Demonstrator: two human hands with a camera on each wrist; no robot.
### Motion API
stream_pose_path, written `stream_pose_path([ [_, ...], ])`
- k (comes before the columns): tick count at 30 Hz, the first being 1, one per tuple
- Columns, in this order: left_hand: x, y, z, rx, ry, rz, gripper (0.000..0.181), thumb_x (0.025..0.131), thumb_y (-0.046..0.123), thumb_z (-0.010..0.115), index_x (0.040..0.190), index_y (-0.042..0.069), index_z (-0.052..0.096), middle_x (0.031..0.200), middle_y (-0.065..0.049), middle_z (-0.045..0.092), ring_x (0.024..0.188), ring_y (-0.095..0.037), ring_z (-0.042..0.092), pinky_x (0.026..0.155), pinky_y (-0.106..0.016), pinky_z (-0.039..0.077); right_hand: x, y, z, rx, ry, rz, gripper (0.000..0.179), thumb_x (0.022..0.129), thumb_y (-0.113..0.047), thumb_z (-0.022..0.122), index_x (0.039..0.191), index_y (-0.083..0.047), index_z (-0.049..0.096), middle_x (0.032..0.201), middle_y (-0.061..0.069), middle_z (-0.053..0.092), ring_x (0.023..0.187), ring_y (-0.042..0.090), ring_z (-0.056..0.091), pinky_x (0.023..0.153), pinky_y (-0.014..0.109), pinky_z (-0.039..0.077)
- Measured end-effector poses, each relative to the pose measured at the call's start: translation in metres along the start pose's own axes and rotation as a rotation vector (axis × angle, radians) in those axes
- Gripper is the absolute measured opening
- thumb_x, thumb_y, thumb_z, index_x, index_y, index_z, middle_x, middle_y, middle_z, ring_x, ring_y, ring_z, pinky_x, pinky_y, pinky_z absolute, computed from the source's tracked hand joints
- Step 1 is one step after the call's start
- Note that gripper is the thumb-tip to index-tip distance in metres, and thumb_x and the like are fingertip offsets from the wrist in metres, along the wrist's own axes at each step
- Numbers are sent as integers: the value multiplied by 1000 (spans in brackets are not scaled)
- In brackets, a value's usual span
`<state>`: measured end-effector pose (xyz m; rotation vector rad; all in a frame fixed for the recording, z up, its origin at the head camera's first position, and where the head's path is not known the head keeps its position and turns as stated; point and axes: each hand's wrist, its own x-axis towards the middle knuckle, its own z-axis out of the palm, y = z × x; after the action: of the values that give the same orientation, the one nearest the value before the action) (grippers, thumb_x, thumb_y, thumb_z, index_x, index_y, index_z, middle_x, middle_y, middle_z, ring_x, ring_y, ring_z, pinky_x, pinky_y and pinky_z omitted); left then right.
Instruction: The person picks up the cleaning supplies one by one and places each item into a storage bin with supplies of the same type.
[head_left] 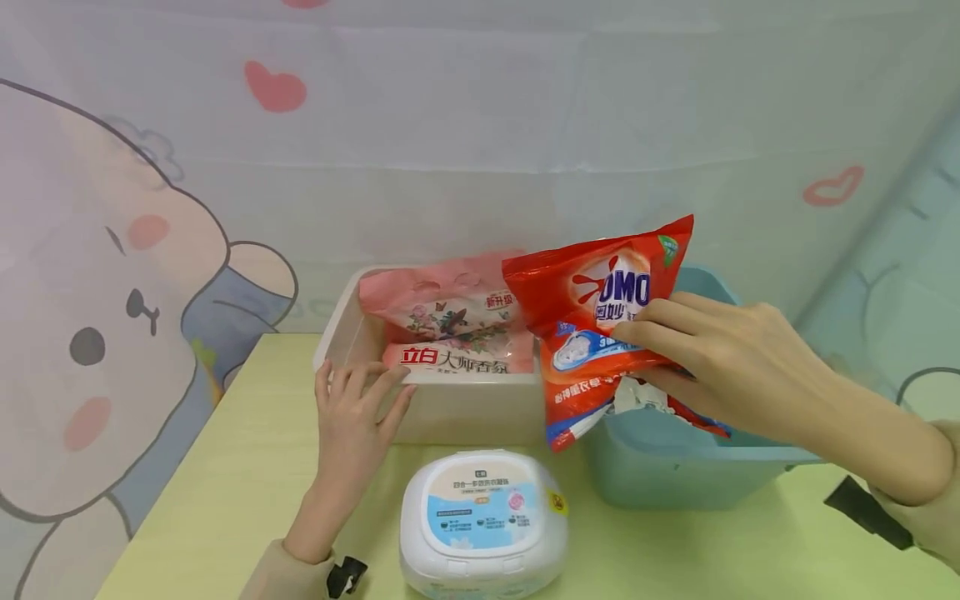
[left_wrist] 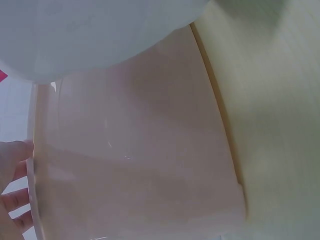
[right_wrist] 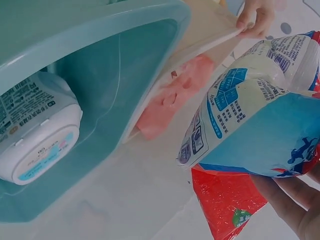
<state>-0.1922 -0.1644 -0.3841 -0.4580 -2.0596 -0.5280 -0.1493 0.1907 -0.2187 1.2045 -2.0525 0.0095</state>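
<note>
My right hand [head_left: 735, 358] grips a red OMO laundry detergent bag [head_left: 566, 304], held up between the two bins and partly over the teal bin [head_left: 675, 475]. Its white and blue back [right_wrist: 265, 130] shows in the right wrist view. My left hand [head_left: 356, 417] holds the front left corner of the white bin [head_left: 465, 412], with fingers over the rim. The thumb and several fingers [left_wrist: 17, 200] show at that rim in the left wrist view. Inside the white bin lies a pink detergent bag [head_left: 450, 325].
A white lidded tub [head_left: 483, 517] with a blue label stands on the yellow-green table [head_left: 247, 483], in front of the white bin. Another white tub [right_wrist: 45, 125] lies inside the teal bin. A curtain [head_left: 465, 125] with cartoon prints hangs behind the bins.
</note>
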Motion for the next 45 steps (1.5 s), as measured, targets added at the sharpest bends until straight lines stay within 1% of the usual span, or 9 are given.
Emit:
stream_pose_path([
  [3,-1,1,1,-1,5,5,23,76,18,79,97,10,73,94,-12,65,94,-32,55,102,-65,29,2,2,5,2,-34,12,29,92,-39,62,110,-17,70,94,-1,69,80,13,62,39,18,33],
  [7,-2,1,1,9,1,6,22,77,18,78,97,10,73,94,-12,65,94,-33,55,102,-66,29,7,4,12,7,-73,33,50,64,-21,87,111,-17,70,97,1,70,84,15,64,43,23,43],
  [9,-2,1,1,9,-1,6,22,77,18,78,97,10,73,94,-12,66,94,-33,55,102,-66,29,10,5,15,8,-84,46,51,63,-21,88,111,-16,70,97,2,70,86,16,65,46,26,47],
  [15,0,0,2,5,-2,3,22,78,20,77,97,9,73,93,-12,65,94,-32,54,103,-66,27,20,10,21,15,-124,74,44,67,-21,86,108,-16,71,96,1,70,85,16,66,48,24,47],
  [22,0,0,-2,26,-38,-9,22,82,25,74,99,10,73,96,-13,66,96,-33,55,105,-66,27,32,11,28,32,-226,123,41,73,-21,83,112,-17,70,103,3,70,92,18,66,56,30,54],
  [29,0,2,0,1,-8,-4,21,79,21,76,98,10,73,94,-12,66,95,-33,55,104,-66,27,44,14,36,39,-303,141,44,74,-28,82,113,-15,69,103,5,69,92,20,66,63,34,58],
  [33,-1,1,-2,4,-30,-12,23,81,23,74,99,9,73,96,-13,65,97,-34,55,105,-67,25,54,16,40,57,-357,166,45,75,-30,81,115,-14,68,107,6,69,95,21,66,68,36,59],
  [39,-1,0,-2,9,-36,-11,22,82,23,73,100,9,73,96,-13,65,97,-34,55,106,-67,24,64,21,50,78,-366,186,41,77,-29,79,114,-15,68,106,5,70,94,21,67,70,37,59],
  [45,0,1,0,-9,-20,-3,21,83,24,73,98,10,72,95,-13,65,95,-33,54,104,-67,25,64,25,62,81,-357,196,40,78,-29,78,114,-14,68,105,5,70,93,20,68,68,35,58],
])
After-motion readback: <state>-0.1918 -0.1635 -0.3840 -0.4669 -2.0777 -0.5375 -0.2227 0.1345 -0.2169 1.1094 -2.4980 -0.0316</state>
